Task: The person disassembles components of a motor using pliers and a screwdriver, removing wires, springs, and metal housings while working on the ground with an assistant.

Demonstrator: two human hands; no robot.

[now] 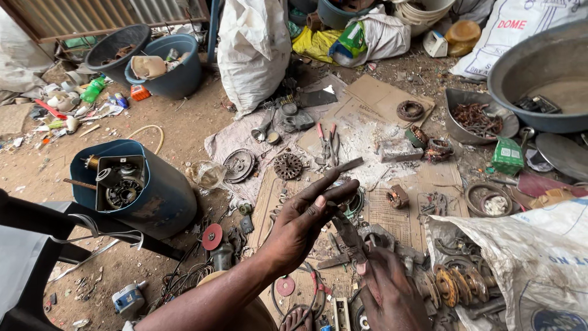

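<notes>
A: Left hand [306,220]?
B: Raised over the cardboard sheets [392,211], fingers stretched flat and close together, a thin dark metal strip [348,164] at the fingertips. Whether pinched or just resting there, could not tell.

A: Right hand [389,294]?
B: Low at bottom centre, back of hand up, closed on the red-tipped handles of large dark metal shears [346,242]. Blades angled up toward the left palm, just below it.

A: Strip relative to the hands?
B: At the left fingertips, above the shears, well apart from the right hand.

A: Surface?
B: No bench. Bare dirt floor [184,129], cardboard and a pale cloth [236,138] laid over it, white powder spilled mid-sheet.

A: Surroundings?
B: Scrap everywhere. Round toothed metal disc [288,165] and red-handled pliers [327,144] beyond the left hand. Blue barrel [159,196] on its side at left, motor parts stuffed inside. White sack [251,49] upright at the back, another printed sack [527,257] at right with rusty rings spilling out. Grey metal basin [539,64] top right, smaller dish of rusty chain [478,119] beside it. Green box [508,156] near that. Red grinding disc [212,236] near the barrel.

A: Look of the strip and the shears?
B: Strip short, flat, dark grey, tilted up to the right. Shears worn, blackened, jaws slightly parted.
</notes>
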